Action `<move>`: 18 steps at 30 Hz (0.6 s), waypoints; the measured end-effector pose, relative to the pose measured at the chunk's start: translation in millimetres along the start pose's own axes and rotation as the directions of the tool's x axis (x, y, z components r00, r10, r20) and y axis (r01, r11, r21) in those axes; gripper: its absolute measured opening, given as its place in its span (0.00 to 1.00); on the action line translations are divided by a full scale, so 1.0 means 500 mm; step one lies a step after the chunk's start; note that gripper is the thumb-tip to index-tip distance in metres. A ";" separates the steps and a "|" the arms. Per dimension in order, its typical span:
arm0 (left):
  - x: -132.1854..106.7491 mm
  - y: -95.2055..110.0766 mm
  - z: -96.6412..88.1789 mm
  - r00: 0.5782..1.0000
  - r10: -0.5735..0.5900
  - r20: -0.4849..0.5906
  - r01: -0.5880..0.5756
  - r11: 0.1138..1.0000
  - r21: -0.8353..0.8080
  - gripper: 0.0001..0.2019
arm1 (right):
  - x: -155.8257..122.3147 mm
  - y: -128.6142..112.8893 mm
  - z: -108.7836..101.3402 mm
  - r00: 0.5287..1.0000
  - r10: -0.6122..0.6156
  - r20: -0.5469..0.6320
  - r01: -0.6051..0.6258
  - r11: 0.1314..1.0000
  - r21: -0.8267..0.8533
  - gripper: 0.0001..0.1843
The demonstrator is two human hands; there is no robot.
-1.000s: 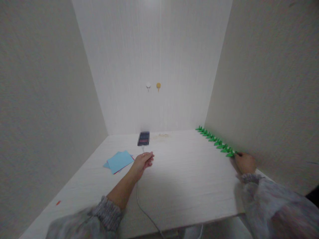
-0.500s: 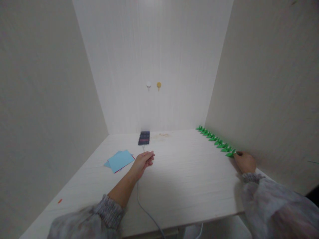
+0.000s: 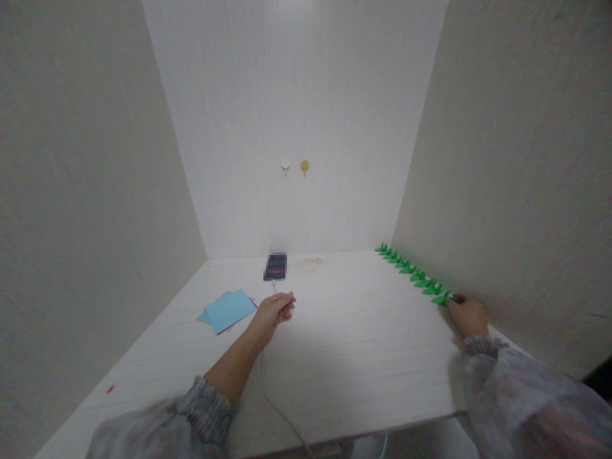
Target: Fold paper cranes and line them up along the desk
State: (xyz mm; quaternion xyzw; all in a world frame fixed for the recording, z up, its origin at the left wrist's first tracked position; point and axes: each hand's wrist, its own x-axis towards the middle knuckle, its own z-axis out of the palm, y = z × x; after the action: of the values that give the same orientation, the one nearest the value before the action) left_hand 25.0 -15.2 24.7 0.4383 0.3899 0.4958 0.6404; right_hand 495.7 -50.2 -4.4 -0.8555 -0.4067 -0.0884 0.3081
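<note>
A row of small green folded-paper cranes (image 3: 417, 276) runs along the right side of the table, up to the back corner. At the near end of that row, my right hand (image 3: 468, 315) has its fingers closed on the nearest crane (image 3: 442, 298); part of the grip is hidden behind the hand. My left hand (image 3: 275, 313) is over the middle of the table with curled fingers and the thumb against them. Nothing shows in it. Left of this hand lie blue paper sheets (image 3: 229, 311), overlapping, with a red edge beneath.
A dark, blurred-out phone (image 3: 276, 266) lies near the back wall. Its pale cable (image 3: 277, 408) passes under my left arm to the front edge. Walls enclose the white table (image 3: 354, 357) on three sides. A small orange scrap (image 3: 110, 389) lies at left; two hooks (image 3: 305, 166) hang behind.
The view has shifted very slightly. My right hand stays at the nearest crane, and my left hand keeps its curled pose over the table.
</note>
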 end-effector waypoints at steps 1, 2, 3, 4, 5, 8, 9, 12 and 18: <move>-0.001 0.001 0.001 1.000 -0.001 0.001 0.001 1.000 0.002 0.14 | 0.001 0.001 0.001 1.000 -0.002 0.006 0.002 1.000 -0.002 0.18; -0.002 0.002 0.002 1.000 -0.002 0.004 0.002 1.000 0.004 0.14 | 0.002 0.002 0.002 1.000 -0.002 0.011 0.002 1.000 -0.006 0.17; -0.002 0.003 0.003 1.000 -0.003 0.008 0.003 1.000 0.006 0.14 | 0.003 0.003 0.003 1.000 -0.002 0.015 0.002 1.000 -0.011 0.16; -0.003 0.004 0.004 1.000 -0.002 0.012 0.002 1.000 0.007 0.14 | 0.004 0.004 0.004 1.000 -0.002 0.018 0.003 1.000 -0.015 0.16; -0.004 0.004 0.004 1.000 -0.001 0.014 0.001 1.000 0.009 0.14 | 0.005 0.004 0.004 1.000 -0.003 0.019 0.003 1.000 -0.018 0.16; -0.006 0.004 0.005 1.000 0.002 0.015 -0.003 1.000 0.012 0.14 | 0.003 0.004 0.003 1.000 -0.009 0.013 0.009 1.000 -0.029 0.16; -0.005 0.003 0.005 1.000 0.004 0.018 -0.004 1.000 0.013 0.14 | 0.002 0.002 0.001 1.000 -0.007 0.009 0.007 0.999 -0.036 0.17; -0.004 -0.002 0.003 1.000 0.008 0.026 -0.008 1.000 0.015 0.14 | -0.001 -0.004 -0.003 1.000 0.004 0.011 -0.004 0.998 -0.064 0.18; -0.001 -0.006 0.001 1.000 0.006 0.017 -0.007 1.000 0.026 0.14 | -0.005 -0.016 -0.012 0.998 0.043 0.038 -0.038 0.994 -0.103 0.19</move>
State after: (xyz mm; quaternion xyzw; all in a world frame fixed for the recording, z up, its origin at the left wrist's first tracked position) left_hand 26.3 -16.3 22.0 0.4520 0.3894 0.4890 0.6364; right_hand 488.8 -51.6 3.2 -0.8798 -0.3903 -0.0857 0.2574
